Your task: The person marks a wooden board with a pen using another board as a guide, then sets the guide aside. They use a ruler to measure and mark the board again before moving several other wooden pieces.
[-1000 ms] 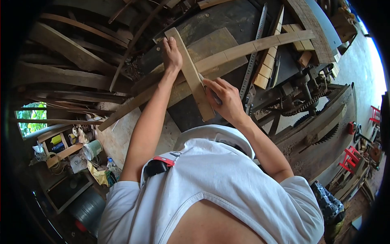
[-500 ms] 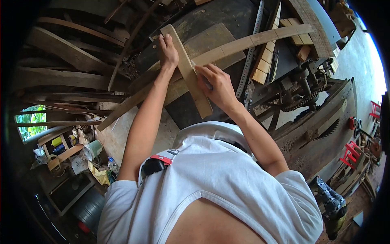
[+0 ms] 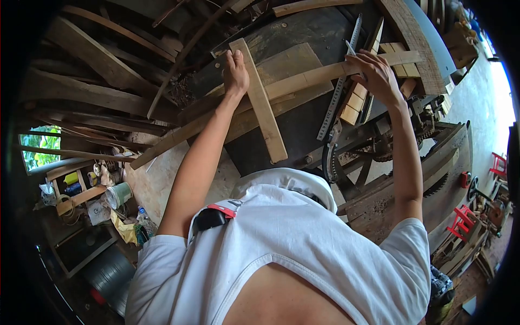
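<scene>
- Dark worktop (image 3: 300, 130), centre: curved wooden strip (image 3: 325, 75) lies over it, running near left to far right, crosswise lines visible.
- Straight wooden slat (image 3: 265, 114) across the strip; apparent step, alignment or marking, calls for a steady slat.
- Steel rule (image 3: 329, 120), right of slat: numerals, too small to read surely. No brand legible.
- Left hand (image 3: 236, 78) flat against slat, unclenched.
- Right hand (image 3: 378, 78), far right, grasps slim pen-like tool (image 3: 351, 49); strip contact unclear.

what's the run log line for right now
left hand: on short board | right hand: holding pencil-like tool over long strip | short board: across long strip
</scene>
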### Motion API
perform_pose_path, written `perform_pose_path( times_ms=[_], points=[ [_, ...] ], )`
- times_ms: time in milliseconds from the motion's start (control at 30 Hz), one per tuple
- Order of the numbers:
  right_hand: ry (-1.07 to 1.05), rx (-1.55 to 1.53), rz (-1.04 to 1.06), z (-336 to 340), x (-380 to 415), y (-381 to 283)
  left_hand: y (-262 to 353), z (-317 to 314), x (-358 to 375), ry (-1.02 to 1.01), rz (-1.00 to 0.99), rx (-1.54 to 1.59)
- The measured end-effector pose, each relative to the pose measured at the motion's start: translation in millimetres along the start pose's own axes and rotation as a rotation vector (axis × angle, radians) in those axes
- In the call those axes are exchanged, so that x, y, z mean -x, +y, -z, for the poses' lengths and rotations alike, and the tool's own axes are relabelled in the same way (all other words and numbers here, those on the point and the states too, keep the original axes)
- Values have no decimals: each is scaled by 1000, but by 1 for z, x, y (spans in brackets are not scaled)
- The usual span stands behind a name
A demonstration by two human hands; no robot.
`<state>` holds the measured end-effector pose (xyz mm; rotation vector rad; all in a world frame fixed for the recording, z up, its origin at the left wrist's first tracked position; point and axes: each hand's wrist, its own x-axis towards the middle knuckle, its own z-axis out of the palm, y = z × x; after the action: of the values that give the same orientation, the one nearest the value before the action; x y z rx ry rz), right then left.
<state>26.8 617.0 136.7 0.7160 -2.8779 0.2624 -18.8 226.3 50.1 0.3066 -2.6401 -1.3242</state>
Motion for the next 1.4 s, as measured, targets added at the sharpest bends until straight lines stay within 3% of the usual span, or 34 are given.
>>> perform_pose_path(
  times_ms=[200, 333, 467, 767, 967, 1200, 1400],
  points=[
    [6, -21, 10, -1, 2, -14, 1, 10, -5, -78, 20, 3],
    [82, -89, 75, -4, -4, -44, -5, 19, -20, -110, -125, 152],
    [54, -169, 50, -17, -16, -75, 7, 6, -22, -47, -86, 65],
    [118, -338, 122, -23, -19, -73, 8, -6, -22, -150, -78, 87],
    [75, -463, 140, -28, -22, -60, -3, -6, -21, -101, -58, 124],
    [-39, -424, 143, -28, -28, -48, -2, -8, -16, -127, -25, 106],
    [-11, -396, 78, -26, -15, -59, 0, -15, -17, -98, -71, 136]
  ],
)
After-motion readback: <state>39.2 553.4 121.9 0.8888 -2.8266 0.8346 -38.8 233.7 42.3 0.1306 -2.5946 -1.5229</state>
